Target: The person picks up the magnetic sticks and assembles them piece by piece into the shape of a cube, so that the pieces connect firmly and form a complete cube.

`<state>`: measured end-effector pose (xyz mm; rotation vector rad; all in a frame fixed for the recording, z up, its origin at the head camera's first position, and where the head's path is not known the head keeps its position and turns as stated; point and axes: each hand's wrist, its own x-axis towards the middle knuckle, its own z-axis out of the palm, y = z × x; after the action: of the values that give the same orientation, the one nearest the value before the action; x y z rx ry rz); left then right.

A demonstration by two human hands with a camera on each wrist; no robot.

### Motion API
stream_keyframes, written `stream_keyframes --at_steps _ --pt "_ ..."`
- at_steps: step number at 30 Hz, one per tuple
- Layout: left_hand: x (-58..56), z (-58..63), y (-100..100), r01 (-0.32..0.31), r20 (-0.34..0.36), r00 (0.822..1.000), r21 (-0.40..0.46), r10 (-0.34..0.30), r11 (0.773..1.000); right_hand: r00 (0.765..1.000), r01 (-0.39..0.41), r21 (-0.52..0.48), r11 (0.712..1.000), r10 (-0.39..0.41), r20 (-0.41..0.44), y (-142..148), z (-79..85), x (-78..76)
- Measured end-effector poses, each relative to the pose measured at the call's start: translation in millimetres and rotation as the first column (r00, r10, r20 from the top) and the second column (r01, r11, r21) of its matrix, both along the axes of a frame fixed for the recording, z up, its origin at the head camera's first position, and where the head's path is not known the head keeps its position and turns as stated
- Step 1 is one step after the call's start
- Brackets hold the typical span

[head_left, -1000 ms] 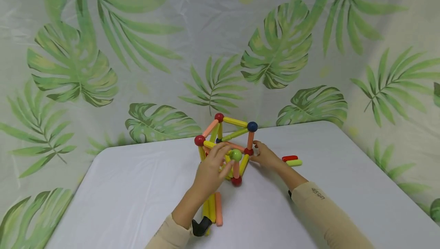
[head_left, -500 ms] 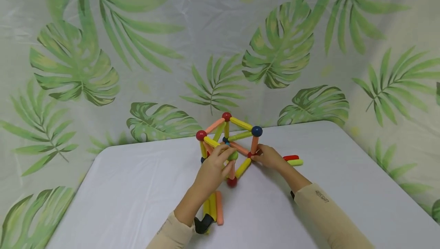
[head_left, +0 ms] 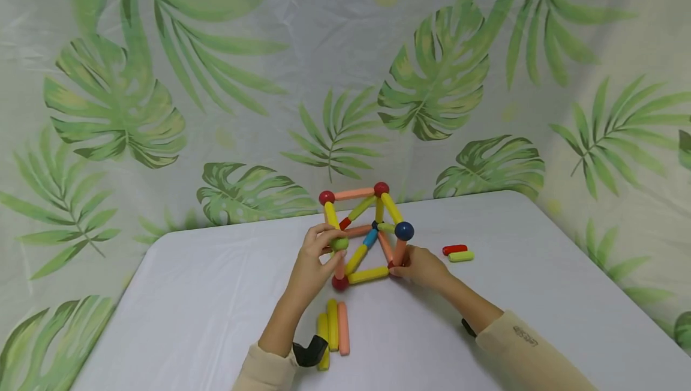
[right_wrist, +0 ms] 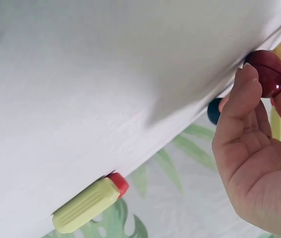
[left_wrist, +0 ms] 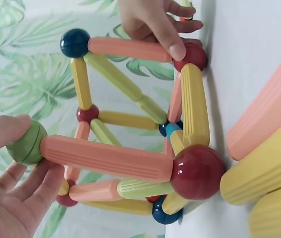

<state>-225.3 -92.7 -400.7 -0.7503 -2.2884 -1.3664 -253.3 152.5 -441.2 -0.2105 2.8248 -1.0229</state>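
Observation:
A cube-like frame of magnetic rods and balls (head_left: 369, 274) stands on the table, with red, blue and green balls at its corners. My left hand (head_left: 313, 253) pinches the green ball (left_wrist: 27, 143) at the near left upper corner, atop an upright salmon rod (left_wrist: 108, 157). Low at the near right corner, my right hand (head_left: 426, 268) pinches a red ball (right_wrist: 266, 72) between thumb and fingers. Above that ball rises another salmon rod, topped by a blue ball (head_left: 404, 231). A yellow and blue diagonal (head_left: 363, 251) crosses the base.
Loose yellow rods (head_left: 333, 325) and a salmon rod (head_left: 344, 328) lie in front of the frame, near my left wrist. Right of my right hand are a short red rod (head_left: 454, 250) and a short light green rod (head_left: 461, 256). A leaf-patterned cloth (head_left: 243, 109) hangs behind the table.
The frame has turned clockwise as seen from above. My left hand has moved left with the green ball; my right hand has come nearer with the lower red ball.

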Motion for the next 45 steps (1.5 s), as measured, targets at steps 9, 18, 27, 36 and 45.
stream_keyframes --at_steps 9,18,27,36,45 --pt "17.3 22.9 -7.9 0.033 0.078 0.996 0.082 -0.039 0.996 0.988 -0.153 0.247 0.957 0.144 0.051 -6.3 24.0 39.0" --pt "19.5 24.2 -10.2 0.027 0.1 0.994 0.101 -0.037 0.995 0.764 -0.627 -0.078 0.775 0.631 0.136 -53.4 15.9 70.1" --pt "19.5 22.5 -10.3 0.003 0.127 0.992 0.121 -0.019 0.993 0.742 -0.67 0.173 0.722 0.662 0.106 -69.1 7.1 77.1" --pt "1.6 -3.6 -16.5 -0.006 0.155 0.988 0.091 -0.008 0.996 0.797 -0.595 0.186 0.782 0.604 0.008 -49.0 33.9 73.8" --pt "-0.7 -7.2 -18.8 -0.009 0.149 0.989 0.067 -0.001 0.998 0.716 -0.573 0.02 0.819 0.512 -0.474 -11.9 82.3 50.5"
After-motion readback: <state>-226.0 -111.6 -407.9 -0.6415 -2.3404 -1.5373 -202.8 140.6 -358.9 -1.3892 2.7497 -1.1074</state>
